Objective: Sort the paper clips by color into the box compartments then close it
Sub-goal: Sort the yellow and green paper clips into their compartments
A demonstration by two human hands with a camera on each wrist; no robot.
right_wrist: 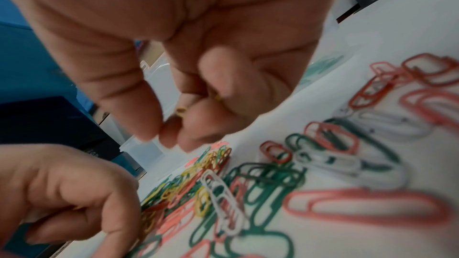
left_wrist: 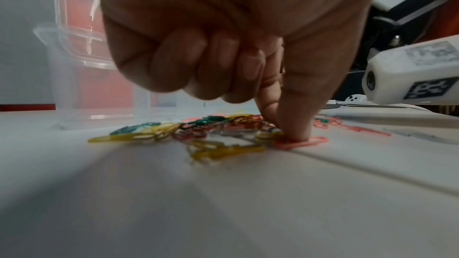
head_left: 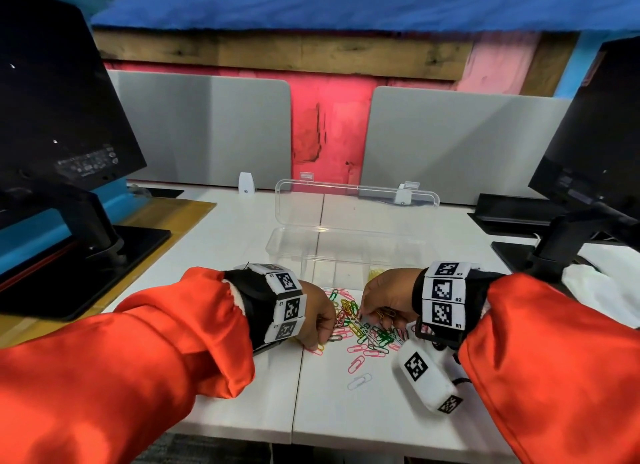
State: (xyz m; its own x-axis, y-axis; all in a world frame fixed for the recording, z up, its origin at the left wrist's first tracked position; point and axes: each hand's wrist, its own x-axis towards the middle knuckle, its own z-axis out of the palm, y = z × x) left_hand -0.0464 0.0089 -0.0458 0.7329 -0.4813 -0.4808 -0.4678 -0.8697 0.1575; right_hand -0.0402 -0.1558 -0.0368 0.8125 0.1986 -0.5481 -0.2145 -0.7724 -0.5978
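Note:
A mixed pile of paper clips (head_left: 367, 332) in pink, green, yellow, red and white lies on the white table, just in front of the clear box (head_left: 287, 252), whose lid (head_left: 356, 200) stands open. Some yellow clips (head_left: 375, 272) lie in a front compartment. My left hand (head_left: 320, 320) is at the pile's left edge. Its thumb and index tip pinch down on a pink clip (left_wrist: 298, 142) that lies on the table, and the other fingers are curled. My right hand (head_left: 377, 308) hovers over the pile (right_wrist: 248, 180) and grips a few yellow clips (right_wrist: 181, 110) in its curled fingers.
A dark monitor (head_left: 62, 100) on a stand is at the left and another monitor (head_left: 595, 134) at the right. Grey dividers (head_left: 207, 131) close off the back. A lone white clip (head_left: 359, 381) lies nearest me. A white cloth (head_left: 606, 290) sits far right.

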